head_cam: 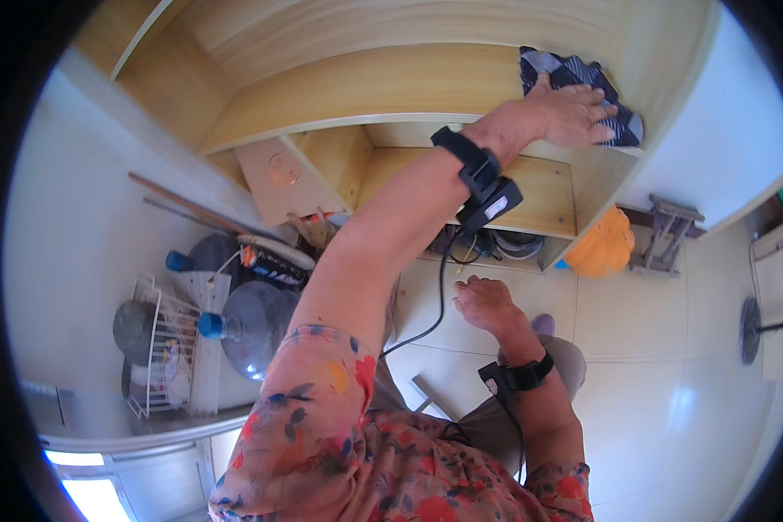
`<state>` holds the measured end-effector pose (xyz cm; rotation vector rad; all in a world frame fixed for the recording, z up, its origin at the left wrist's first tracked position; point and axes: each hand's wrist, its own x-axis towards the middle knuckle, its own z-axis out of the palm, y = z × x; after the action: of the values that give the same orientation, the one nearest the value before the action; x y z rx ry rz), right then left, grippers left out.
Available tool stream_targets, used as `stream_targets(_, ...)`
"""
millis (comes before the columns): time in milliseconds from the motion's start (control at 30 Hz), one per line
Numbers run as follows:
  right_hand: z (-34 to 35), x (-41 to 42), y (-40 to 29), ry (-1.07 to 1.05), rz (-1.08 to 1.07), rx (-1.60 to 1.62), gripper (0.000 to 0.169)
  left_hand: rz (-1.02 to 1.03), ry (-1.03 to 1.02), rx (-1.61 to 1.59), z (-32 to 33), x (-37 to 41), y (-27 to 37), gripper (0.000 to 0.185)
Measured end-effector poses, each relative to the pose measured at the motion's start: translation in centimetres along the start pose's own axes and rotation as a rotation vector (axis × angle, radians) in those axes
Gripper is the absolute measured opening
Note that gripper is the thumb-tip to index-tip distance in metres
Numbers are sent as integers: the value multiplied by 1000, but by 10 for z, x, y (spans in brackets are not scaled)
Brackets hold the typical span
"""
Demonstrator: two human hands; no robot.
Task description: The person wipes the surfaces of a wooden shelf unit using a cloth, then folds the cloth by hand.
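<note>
My left hand (569,114) is spread flat on a dark checkered cloth (564,63) at the right end of a pale wooden shelf board (378,81). Its fingers are apart, and the cloth shows around them, bunched near the cabinet's side panel (665,85). Lower down, over the tiled floor, my right hand (486,303) hangs in front of my body with its fingers loosely curled. Nothing shows in it, though its palm is hidden. Both wrists wear black straps with small boxes and cables.
Beneath the board are lower compartments (398,173) holding dark items. To the left stand water jugs (254,333) with blue caps and a white wire rack (169,352). A bulging orange thing (600,245) and a small wooden stool (665,235) sit right. Far right is a round-based pole (750,333).
</note>
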<state>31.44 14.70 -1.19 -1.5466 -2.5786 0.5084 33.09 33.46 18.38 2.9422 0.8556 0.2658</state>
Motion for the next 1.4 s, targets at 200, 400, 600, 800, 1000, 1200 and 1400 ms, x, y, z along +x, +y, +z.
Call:
stream_targets(200,1,2,-6,-149,-11,-3,25,-198,127,3,-16,-108,-68,56)
stream_targets(400,4,0,-12,-237,-17,-43,26,-584,248,285,-31,-247,-195,54)
stream_targets(600,4,4,-16,-334,5,-75,26,-934,299,396,-47,-360,-283,55)
stream_targets(800,15,3,-7,-300,48,-56,23,-1080,169,284,-70,-365,-299,61)
stream_targets(1000,14,7,-10,-216,-9,-84,22,-1025,106,306,-64,-380,-316,63)
stream_targets(1200,17,4,-12,-221,-23,-68,23,-840,345,101,-56,-358,-262,61)
stream_targets(1400,21,-2,-7,-169,-9,-54,21,-445,321,-26,-48,-288,-192,48)
